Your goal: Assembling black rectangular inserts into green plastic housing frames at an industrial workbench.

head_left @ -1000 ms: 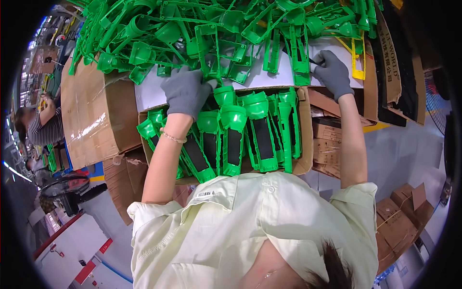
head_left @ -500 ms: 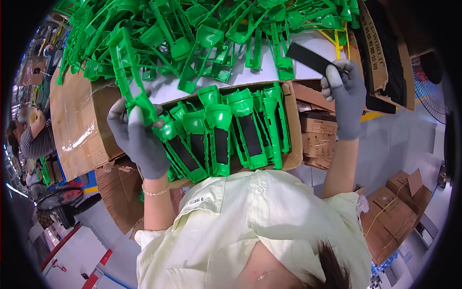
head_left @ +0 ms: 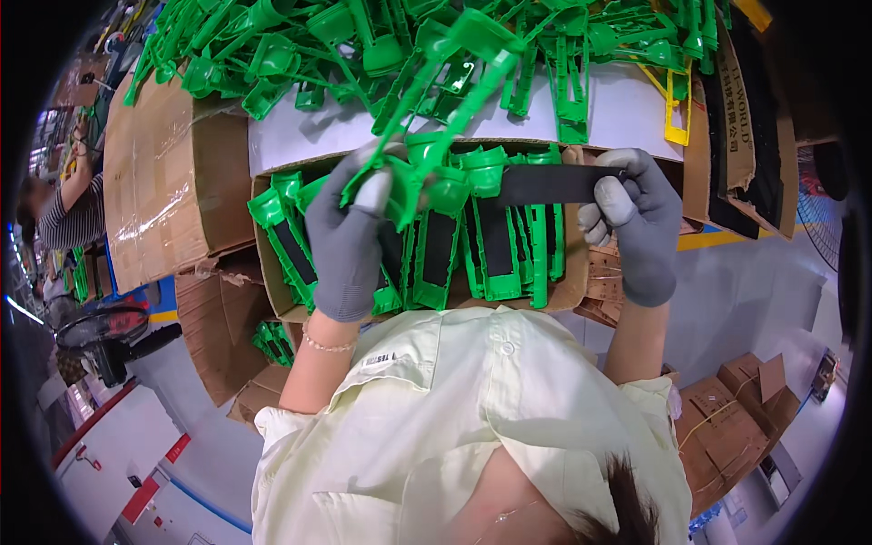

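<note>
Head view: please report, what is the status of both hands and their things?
Left hand: gripping green part. Right hand: pinching black strip. Both over box, partly hiding its contents.

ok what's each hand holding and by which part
Left hand: green plastic frame, by its near end. Right hand: black strip, by its right end.

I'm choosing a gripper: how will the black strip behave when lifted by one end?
The black strip seems fairly stiff, extending nearly straight from the right hand. It's probably light, pinched at just one end. Being flat, it's unlikely to roll.
</note>
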The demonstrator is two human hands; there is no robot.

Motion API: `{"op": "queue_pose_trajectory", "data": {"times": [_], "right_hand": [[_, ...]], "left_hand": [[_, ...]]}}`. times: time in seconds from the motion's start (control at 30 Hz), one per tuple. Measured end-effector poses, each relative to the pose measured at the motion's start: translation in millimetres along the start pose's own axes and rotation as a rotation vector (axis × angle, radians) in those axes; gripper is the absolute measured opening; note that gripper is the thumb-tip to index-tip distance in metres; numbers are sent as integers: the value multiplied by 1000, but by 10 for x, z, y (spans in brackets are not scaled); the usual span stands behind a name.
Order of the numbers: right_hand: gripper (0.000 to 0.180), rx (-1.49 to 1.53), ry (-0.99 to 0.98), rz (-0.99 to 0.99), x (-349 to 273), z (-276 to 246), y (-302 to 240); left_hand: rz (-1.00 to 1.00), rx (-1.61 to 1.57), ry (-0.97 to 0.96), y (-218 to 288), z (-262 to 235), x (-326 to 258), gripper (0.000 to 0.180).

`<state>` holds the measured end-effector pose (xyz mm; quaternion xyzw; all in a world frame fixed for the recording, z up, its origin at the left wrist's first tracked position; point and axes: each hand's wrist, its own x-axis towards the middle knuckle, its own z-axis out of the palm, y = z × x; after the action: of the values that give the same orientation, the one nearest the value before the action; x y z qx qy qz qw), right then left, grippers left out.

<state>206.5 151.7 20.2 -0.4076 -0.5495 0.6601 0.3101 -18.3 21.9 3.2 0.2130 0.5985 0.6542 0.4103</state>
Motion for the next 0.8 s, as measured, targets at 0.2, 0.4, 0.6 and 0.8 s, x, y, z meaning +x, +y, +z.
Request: {"op": "queue_pose_trajectory", "data": {"times": [0.2, 0.4, 0.6, 0.8], "right_hand": [[21, 10, -153, 60, 33, 133, 77], [17, 30, -204, 122, 8, 178, 222], [16, 22, -132, 129, -26, 167, 236], [14, 1, -35, 130, -113, 242, 122]], "left_hand": [[-141, 9, -234, 88, 229, -70, 29], [-223, -286, -369, -14, 270, -120, 42], [-224, -351, -404, -94, 232, -136, 36], [-106, -169, -352, -2, 291, -107, 26]]}}
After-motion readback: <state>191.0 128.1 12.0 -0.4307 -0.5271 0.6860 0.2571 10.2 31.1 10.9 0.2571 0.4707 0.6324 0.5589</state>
